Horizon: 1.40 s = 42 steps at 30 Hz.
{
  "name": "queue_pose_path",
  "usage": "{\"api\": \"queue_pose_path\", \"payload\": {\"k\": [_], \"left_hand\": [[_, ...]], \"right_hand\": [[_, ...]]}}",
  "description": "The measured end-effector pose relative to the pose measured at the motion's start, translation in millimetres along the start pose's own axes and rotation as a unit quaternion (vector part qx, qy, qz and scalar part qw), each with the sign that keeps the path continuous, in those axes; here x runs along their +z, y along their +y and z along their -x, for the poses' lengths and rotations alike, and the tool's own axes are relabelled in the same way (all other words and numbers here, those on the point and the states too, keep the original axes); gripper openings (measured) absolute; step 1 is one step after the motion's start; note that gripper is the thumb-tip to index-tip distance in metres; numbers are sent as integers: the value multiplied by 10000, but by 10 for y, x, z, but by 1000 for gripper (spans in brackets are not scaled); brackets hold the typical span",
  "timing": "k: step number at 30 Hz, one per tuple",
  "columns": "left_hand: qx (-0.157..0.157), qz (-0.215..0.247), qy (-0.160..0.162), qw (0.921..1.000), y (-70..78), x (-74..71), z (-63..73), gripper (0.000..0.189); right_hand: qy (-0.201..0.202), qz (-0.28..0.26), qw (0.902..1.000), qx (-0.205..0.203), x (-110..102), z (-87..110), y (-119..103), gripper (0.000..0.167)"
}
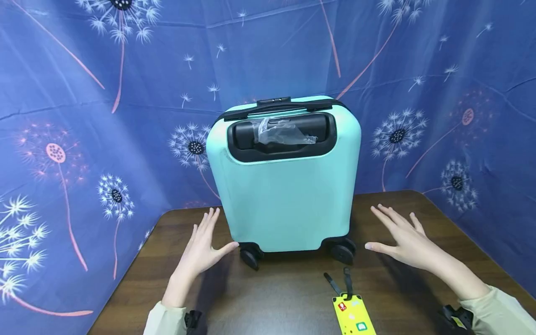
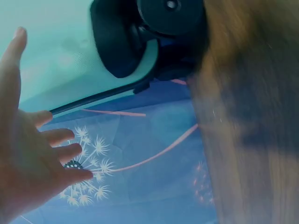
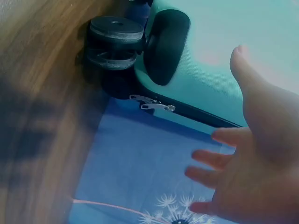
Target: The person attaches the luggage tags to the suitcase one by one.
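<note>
A mint-green suitcase (image 1: 289, 200) stands upright on its black wheels (image 1: 342, 251) at the middle of the table. Its black handle recess near the top has a piece of clear plastic wrap (image 1: 284, 132) over it. My left hand (image 1: 205, 246) is held beside the lower left corner, fingers spread and straight, thumb toward the case. On the other side, my right hand (image 1: 404, 239) is raised with its fingers apart, a gap away from the case. Neither hand holds anything. Two zipper pulls (image 3: 152, 103) show on the suitcase's edge in the right wrist view.
A yellow luggage tag (image 1: 353, 316) with a black strap lies on the brown wooden table (image 1: 268, 293), in front of the right wheel. A blue curtain (image 1: 138, 93) with dandelion prints hangs behind and along both sides.
</note>
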<state>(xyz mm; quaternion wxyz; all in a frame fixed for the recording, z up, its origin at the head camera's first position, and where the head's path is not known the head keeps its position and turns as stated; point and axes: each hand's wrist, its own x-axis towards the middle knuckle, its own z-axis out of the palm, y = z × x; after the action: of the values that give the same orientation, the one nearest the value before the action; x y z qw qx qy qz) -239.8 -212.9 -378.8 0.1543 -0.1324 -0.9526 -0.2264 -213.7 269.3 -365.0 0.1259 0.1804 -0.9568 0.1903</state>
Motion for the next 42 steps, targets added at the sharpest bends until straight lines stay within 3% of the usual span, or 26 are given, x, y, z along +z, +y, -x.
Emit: {"api": "queue_pose_path", "payload": {"k": [5, 10, 17, 23, 28, 32, 42], "left_hand": [[-264, 836, 47, 9961, 66, -50, -125, 99], [-331, 1454, 277, 9884, 130, -79, -246, 97], [-587, 1959, 433, 9779, 191, -42, -387, 95], [-516, 2521, 559, 9647, 244, -7, -496, 100], [-627, 2674, 654, 9593, 303, 20, -557, 108], [-639, 2688, 774, 9580, 329, 51, -572, 108], [-711, 2605, 863, 9590, 366, 88, -527, 99]], "right_hand": [[-75, -184, 9998, -74, 43, -14, -43, 77], [24, -253, 9996, -128, 142, -5, -84, 63], [55, -438, 9990, -100, 306, 25, -115, 44], [32, -537, 9983, -246, 439, 62, -127, 34], [-117, -613, 9976, -295, 568, 94, -141, 31], [-487, -738, 9955, -340, 671, 109, -154, 31], [-1255, -1550, 9767, -789, 853, 136, -139, 21]]}}
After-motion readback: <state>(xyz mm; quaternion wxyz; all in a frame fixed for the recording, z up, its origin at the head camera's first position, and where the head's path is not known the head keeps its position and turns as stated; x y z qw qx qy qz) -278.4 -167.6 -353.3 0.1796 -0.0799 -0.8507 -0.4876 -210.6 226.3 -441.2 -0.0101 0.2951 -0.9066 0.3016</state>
